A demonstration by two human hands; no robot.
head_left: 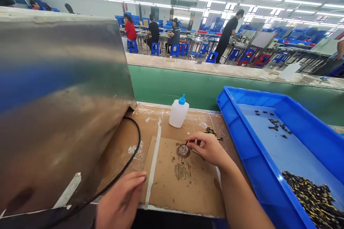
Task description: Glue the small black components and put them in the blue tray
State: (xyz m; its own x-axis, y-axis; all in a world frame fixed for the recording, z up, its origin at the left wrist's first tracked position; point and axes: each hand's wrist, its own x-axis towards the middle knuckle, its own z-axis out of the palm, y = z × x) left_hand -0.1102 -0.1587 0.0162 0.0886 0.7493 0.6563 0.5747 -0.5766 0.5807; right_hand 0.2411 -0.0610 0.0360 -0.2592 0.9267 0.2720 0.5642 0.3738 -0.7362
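My right hand [204, 146] is over a taped cardboard sheet [172, 189], thumb and forefinger pinched on a small dark part, mostly hidden by the fingertips. Right beside those fingertips is a small clear round blob or dish [183, 150], ringed by a dark wet stain. A pile of small black-and-yellow parts [213, 133] lies just behind the hand. At the sheet's front left, my left hand [120, 200] hovers slightly blurred, its fingers stretched forward and holding nothing visible. Behind the sheet stands a white squeeze bottle [178, 112] with a blue nozzle cap.
To the right, a blue tray [258, 150] holds many black-and-yellow parts, heaped at its near end. A large metal housing [59, 96] blocks the left side, with a black cable [134, 154] curving from it. Beyond a green divider [174, 82], several people work at tables.
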